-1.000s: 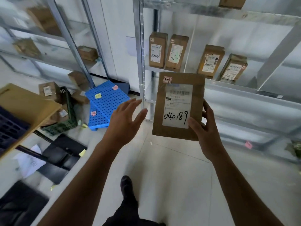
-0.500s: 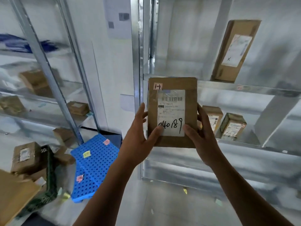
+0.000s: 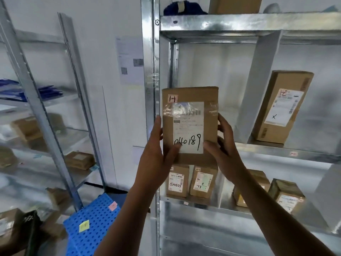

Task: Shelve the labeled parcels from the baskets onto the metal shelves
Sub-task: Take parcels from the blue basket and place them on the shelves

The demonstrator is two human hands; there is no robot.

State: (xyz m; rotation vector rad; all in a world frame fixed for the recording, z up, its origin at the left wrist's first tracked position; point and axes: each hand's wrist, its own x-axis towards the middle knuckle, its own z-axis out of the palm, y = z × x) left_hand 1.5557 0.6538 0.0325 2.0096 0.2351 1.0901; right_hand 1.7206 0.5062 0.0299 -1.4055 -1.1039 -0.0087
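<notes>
A brown cardboard parcel (image 3: 191, 115) with a white label marked "040189" stands upright in front of the metal shelf unit (image 3: 276, 150), level with its middle shelf. My left hand (image 3: 156, 156) grips its lower left edge, thumb across the label. My right hand (image 3: 223, 150) grips its lower right edge. A taller parcel (image 3: 282, 108) marked with an X leans on the same shelf to the right. Below, several small labeled parcels (image 3: 178, 181) stand in a row.
The shelf's upright post (image 3: 150, 89) stands just left of the held parcel. A second metal rack (image 3: 42, 111) with boxes is at the left. Blue perforated panels (image 3: 92, 226) and a dark basket (image 3: 31, 230) with parcels lie on the floor lower left.
My left hand came in and took hold of the parcel's left edge. Both hands raised the parcel up to the middle shelf level as my view lifted.
</notes>
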